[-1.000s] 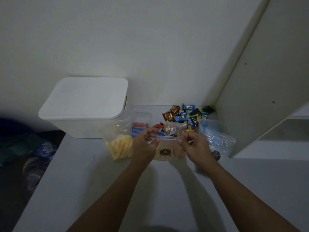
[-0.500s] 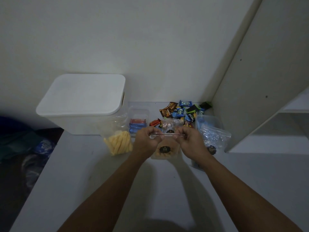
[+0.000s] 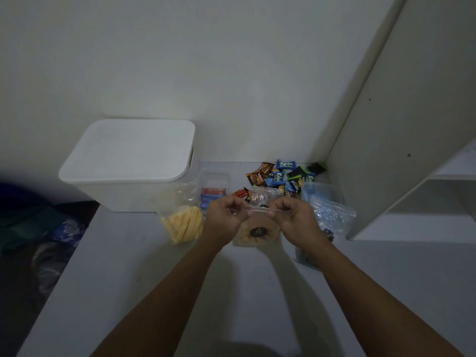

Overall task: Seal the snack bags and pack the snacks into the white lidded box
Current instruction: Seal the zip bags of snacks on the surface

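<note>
A clear zip bag of round biscuits (image 3: 257, 233) with a dark label hangs in front of me over the grey table (image 3: 128, 279). My left hand (image 3: 224, 217) pinches the left end of its top strip and my right hand (image 3: 291, 217) pinches the right end, with the strip stretched between them. The white lidded box (image 3: 128, 150) stands at the back left with its lid on. A clear bag of yellow sticks (image 3: 184, 222) leans beside the box.
Several wrapped candies (image 3: 280, 176) lie at the back against the wall. A clear tub with red and blue packets (image 3: 213, 191) sits behind my left hand. Crumpled clear bags (image 3: 329, 212) lie by a white shelf unit (image 3: 401, 124) on the right. Dark cloth (image 3: 31, 228) lies left of the table.
My hands have drawn apart along the bag's top strip, from close together over the bag to its two ends. The bag has lifted a little.
</note>
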A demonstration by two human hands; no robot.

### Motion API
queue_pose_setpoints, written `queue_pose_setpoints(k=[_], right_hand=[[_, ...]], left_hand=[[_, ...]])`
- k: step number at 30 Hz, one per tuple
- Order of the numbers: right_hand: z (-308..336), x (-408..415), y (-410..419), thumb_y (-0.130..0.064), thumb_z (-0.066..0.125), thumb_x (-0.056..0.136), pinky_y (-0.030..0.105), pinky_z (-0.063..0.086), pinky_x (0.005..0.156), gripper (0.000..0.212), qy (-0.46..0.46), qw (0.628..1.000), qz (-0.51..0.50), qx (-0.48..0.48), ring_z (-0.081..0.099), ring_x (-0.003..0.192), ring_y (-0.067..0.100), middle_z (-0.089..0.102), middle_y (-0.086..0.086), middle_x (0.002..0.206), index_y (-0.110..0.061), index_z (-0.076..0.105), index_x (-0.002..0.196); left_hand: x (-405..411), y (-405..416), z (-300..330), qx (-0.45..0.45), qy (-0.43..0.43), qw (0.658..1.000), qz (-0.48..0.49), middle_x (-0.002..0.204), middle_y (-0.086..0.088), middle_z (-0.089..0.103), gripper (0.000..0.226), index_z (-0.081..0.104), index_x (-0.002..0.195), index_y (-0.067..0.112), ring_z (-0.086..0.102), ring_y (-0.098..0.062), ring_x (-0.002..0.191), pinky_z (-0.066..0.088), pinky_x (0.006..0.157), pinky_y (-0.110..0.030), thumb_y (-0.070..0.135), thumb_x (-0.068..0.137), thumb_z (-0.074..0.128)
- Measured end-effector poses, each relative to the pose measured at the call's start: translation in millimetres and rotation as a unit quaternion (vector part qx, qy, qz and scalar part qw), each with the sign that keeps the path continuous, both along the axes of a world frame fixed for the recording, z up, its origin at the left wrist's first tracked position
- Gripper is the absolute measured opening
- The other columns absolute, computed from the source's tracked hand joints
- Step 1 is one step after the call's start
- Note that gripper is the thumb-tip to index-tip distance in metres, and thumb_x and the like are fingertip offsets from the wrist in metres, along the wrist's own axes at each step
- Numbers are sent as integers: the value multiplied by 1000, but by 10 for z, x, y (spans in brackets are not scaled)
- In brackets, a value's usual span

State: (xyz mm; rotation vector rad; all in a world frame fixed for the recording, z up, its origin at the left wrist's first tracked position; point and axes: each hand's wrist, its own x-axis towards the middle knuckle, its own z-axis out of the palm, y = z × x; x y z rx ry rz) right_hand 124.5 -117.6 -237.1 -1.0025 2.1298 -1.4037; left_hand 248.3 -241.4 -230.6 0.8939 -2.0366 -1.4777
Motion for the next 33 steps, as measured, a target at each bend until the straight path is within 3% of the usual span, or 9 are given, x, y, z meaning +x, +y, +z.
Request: queue_pose_setpoints(k=[2, 8, 12, 16, 20, 25, 28, 31, 33], right_hand=[[21, 5, 2, -4, 69, 82, 9, 42, 59, 27, 0, 1000, 5, 13, 51, 61, -4, 59, -7, 67, -24, 60, 67], [19, 41, -67, -8, 69, 83, 29, 48, 66, 23, 38, 998, 1, 47, 57, 68, 14, 61, 0, 70, -22, 60, 67], [34, 56, -77, -8, 69, 83, 28, 48, 65, 20, 19, 999, -13, 34, 57, 67, 12, 62, 0, 70, -19, 62, 68], [81, 34, -45, -9, 70, 83, 23, 50, 64, 19, -18, 1000, -1, 21, 58, 66, 7, 64, -2, 71, -22, 65, 70], [88, -39, 11, -5, 70, 82, 33, 56, 66, 26, 3, 999, -13, 49, 65, 73, 22, 65, 4, 73, -23, 62, 66], [140, -107, 35, -13, 78, 76, 29, 55, 62, 13, -10, 998, -52, 32, 66, 69, 19, 69, 5, 72, -22, 70, 71], [166, -144, 98, -16, 80, 73, 41, 57, 68, 14, -15, 999, -43, 29, 66, 68, 30, 69, 15, 72, -24, 70, 67], [184, -151, 104, -15, 79, 75, 37, 58, 66, 28, 9, 998, -43, 49, 67, 68, 27, 68, 12, 67, -30, 63, 58], [199, -138, 84, -14, 78, 75, 23, 55, 61, 29, 8, 998, -46, 44, 66, 63, 11, 67, 2, 63, -30, 62, 57]], left_hand=[[3, -7, -2, -9, -13, 1000, 3, 68, 7, 62, 7, 70, 80, 7, 58, 3, 60, 50, 61, -13, 3, 76, 74], [-60, 47, 8, -23, -33, 999, -5, 73, 3, 65, 5, 69, 80, 10, 64, -19, 76, 55, 75, -36, 7, 77, 73], [-79, 74, 52, -1, -28, 998, -51, 80, -6, 65, 9, 66, 84, 8, 61, -18, 75, 54, 73, -36, 9, 77, 73], [-101, 38, 25, -22, -35, 999, -13, 77, -4, 65, 7, 67, 80, 12, 63, -22, 76, 56, 71, -39, 5, 80, 69], [-93, 7, 31, -19, -37, 999, -11, 73, 4, 62, 8, 67, 81, 12, 60, -14, 71, 54, 68, -31, 5, 80, 70], [-35, -68, 25, 69, 21, 997, 33, 64, 12, 68, 9, 73, 77, 11, 64, 1, 63, 51, 59, -14, 6, 72, 79], [-14, -124, 35, 109, 20, 992, 59, 68, 3, 69, 8, 73, 74, 9, 65, -6, 64, 53, 62, -17, 5, 70, 80], [-4, -136, 38, 105, -5, 993, 59, 72, -4, 70, 9, 74, 76, 7, 65, -16, 69, 54, 68, -25, 8, 70, 81], [-8, -137, 41, 109, 7, 992, 64, 68, 3, 70, 9, 74, 76, 6, 65, -12, 69, 54, 72, -29, 7, 70, 81]])
